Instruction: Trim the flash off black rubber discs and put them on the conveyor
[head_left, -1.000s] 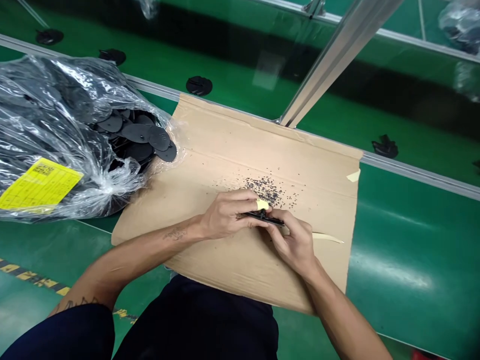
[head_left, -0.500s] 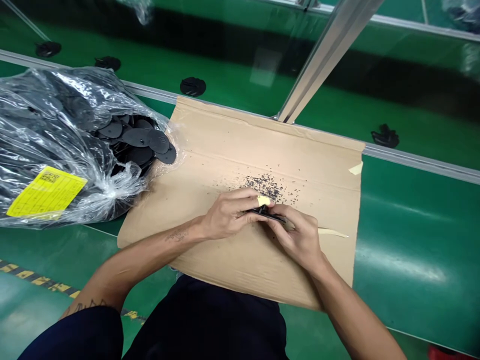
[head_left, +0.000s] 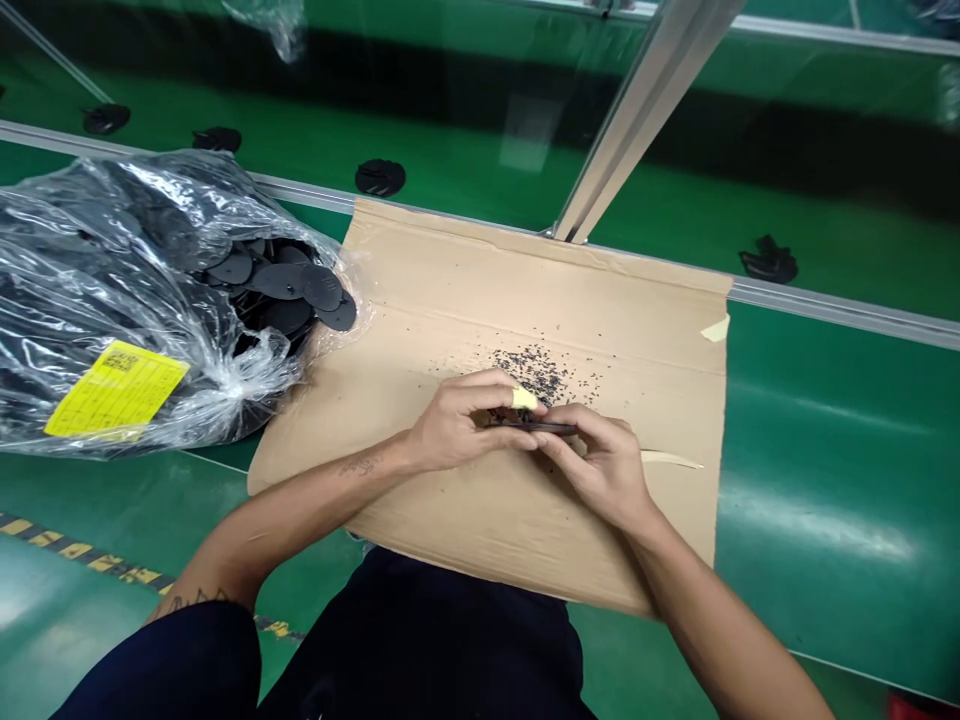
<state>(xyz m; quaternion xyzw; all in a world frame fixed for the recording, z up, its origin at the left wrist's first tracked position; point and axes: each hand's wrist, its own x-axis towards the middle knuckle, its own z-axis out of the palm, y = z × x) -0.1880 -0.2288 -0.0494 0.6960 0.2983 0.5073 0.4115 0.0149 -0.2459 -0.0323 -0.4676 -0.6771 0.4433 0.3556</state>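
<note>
Between my two hands is a thin black disc (head_left: pixel 517 426), seen nearly edge-on. My left hand (head_left: pixel 469 420) is closed on its left side, with yellow tape (head_left: pixel 525 399) around one fingertip. My right hand (head_left: pixel 600 455) pinches the right side between thumb and fingers. The fingers hide much of the disc. Just beyond them, small black bits (head_left: pixel 536 370) lie scattered on a cardboard sheet (head_left: pixel 450 280). Similar-looking black discs (head_left: pixel 281 281) spill from the mouth of a clear plastic bag (head_left: pixel 142 260) at the left.
A yellow label (head_left: pixel 116 390) is on the bag. Along the back runs a metal rail (head_left: pixel 840 313) with an upright post (head_left: pixel 637 120) and a clear panel. Black pieces (head_left: pixel 380 177) sit behind it. A pale strip (head_left: pixel 675 459) lies right of my right hand, on the green table (head_left: pixel 825 480).
The disc has tilted and now shows more nearly edge-on. Both hands keep hold of it in almost the same place. The whole view has shifted slightly.
</note>
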